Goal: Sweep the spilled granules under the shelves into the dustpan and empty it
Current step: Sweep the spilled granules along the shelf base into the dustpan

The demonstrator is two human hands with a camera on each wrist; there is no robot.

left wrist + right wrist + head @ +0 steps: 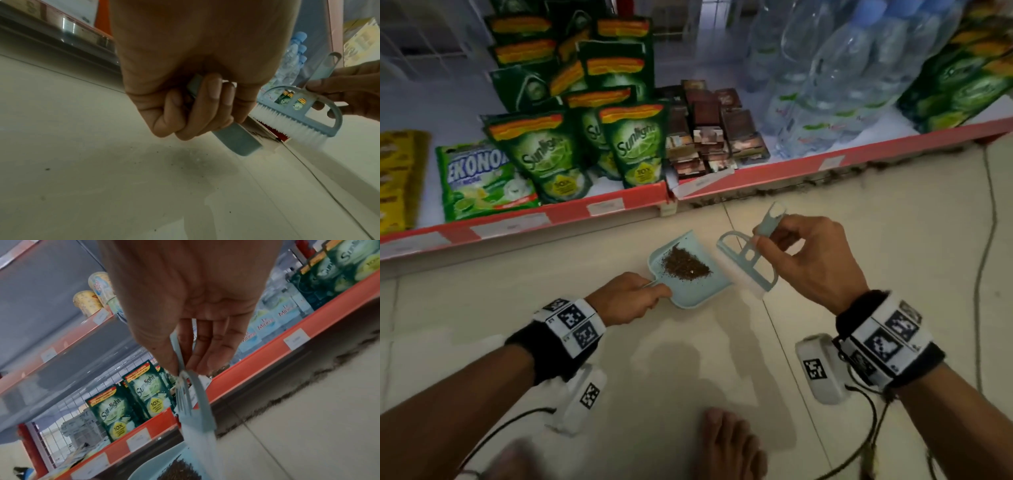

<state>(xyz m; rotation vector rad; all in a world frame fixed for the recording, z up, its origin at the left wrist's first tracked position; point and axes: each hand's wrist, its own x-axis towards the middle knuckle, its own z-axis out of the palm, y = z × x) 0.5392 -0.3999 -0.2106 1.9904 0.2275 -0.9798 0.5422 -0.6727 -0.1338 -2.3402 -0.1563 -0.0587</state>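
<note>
Left hand (628, 298): curled round dustpan (688, 270) handle, keeping it level so granules (685, 265) stay.
Right hand (815, 263): pinches brush (748, 260) at pan's lip.

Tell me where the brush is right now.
In the head view the brush sits centre frame, pinched by its handle in the right hand, its bristles at the right edge of the dustpan, just in front of the bottom shelf.

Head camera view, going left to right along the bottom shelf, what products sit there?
Yellow packets → green Ekonomi pouch → green Sunlight pouches → brown sachet stacks → clear water bottles → more green pouches.
</note>
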